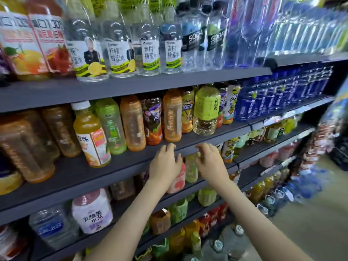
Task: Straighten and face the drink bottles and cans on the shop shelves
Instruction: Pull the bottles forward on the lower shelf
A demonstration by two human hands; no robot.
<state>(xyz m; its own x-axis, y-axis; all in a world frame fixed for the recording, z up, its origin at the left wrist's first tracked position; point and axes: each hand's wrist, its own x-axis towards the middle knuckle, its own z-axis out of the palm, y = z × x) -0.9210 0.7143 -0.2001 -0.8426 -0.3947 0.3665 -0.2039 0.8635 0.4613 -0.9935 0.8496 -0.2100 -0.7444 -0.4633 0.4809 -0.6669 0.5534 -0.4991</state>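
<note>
A green-labelled bottle stands upright between the left hand and the right hand. A pink-labelled bottle stands just beside it, partly hidden behind the left hand. On the shelf just above both hands, an orange bottle stands near the front edge, its print blurred. Up and right of it, above the right hand, a clear bottle with a green wrap faces outward. Up and left of the left hand run a purple-labelled bottle, a second orange bottle, a green bottle and a white-capped juice bottle, which stands furthest forward.
</note>
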